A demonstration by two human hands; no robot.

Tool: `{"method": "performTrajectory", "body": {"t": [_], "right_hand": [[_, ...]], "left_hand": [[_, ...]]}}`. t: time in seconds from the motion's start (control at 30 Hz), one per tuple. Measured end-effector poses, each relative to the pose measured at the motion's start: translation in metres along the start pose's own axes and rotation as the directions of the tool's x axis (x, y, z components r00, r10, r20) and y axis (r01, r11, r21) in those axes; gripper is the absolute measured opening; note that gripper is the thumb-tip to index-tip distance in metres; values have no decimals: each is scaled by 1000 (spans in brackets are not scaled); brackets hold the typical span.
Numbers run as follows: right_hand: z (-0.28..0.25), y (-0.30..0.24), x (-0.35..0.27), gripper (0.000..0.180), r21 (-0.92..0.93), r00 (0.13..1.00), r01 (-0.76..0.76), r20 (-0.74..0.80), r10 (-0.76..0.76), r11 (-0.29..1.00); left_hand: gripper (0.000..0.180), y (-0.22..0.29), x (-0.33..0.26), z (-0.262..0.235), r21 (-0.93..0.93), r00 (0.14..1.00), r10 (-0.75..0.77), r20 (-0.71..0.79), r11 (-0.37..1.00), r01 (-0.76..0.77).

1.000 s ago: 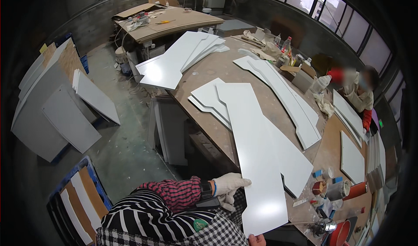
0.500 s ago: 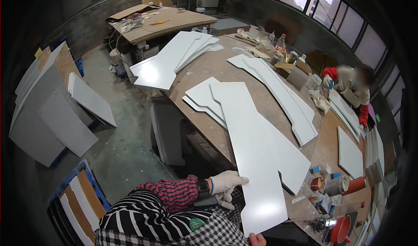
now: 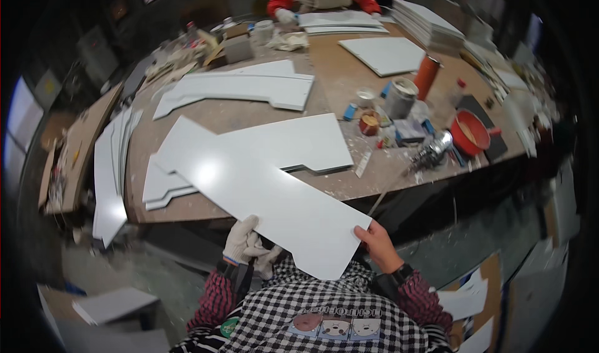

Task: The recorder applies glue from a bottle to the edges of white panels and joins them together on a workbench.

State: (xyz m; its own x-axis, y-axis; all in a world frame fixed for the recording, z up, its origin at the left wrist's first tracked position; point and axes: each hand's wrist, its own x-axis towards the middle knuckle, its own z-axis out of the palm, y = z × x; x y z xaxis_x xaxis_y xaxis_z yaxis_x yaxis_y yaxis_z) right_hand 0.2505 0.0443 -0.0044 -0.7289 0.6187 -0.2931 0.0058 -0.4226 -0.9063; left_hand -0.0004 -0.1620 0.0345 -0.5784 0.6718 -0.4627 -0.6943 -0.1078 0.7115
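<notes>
Fingers of the gloved left hand (image 3: 244, 244) and bare right hand (image 3: 379, 245) clamp the white panel (image 3: 262, 197); its far end is above the workbench (image 3: 249, 112).

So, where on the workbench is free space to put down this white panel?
Bare brown top lies between the stacked white shaped boards and the square white sheet. The right end, around the red bowl and grey tin, is crowded.
</notes>
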Motion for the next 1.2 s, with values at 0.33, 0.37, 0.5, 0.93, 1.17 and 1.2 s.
{"method": "performTrajectory", "body": {"t": [0.33, 0.37, 0.5, 0.93, 1.17, 1.2], "right_hand": [[32, -63, -44, 37, -176, 962, 258, 137, -235, 950], [33, -68, -47, 37, -212, 958, 272, 155, -242, 939], [29, -65, -49, 38, -226, 945, 317, 159, -286, 921], [23, -67, -12, 58, -424, 919, 320, 356, -169, 847], [67, -182, 0, 85, 49, 614, 647, 560, -557, 761], [71, -197, -1, 84, 185, 576, 645, 520, -631, 741]], "left_hand": [[30, -14, 32, -49, -274, 999, -26, -23, 962, 19], [35, -9, 32, -42, -265, 997, -12, -73, 964, -8], [42, 14, 27, -39, -242, 999, 23, 30, 970, -15], [39, 169, -58, 46, 121, 765, 566, 308, 774, -622], [21, 202, -94, 103, 615, 757, 507, 413, 457, -642], [18, 204, -105, 115, 716, 794, 376, 478, 357, -600]]}}
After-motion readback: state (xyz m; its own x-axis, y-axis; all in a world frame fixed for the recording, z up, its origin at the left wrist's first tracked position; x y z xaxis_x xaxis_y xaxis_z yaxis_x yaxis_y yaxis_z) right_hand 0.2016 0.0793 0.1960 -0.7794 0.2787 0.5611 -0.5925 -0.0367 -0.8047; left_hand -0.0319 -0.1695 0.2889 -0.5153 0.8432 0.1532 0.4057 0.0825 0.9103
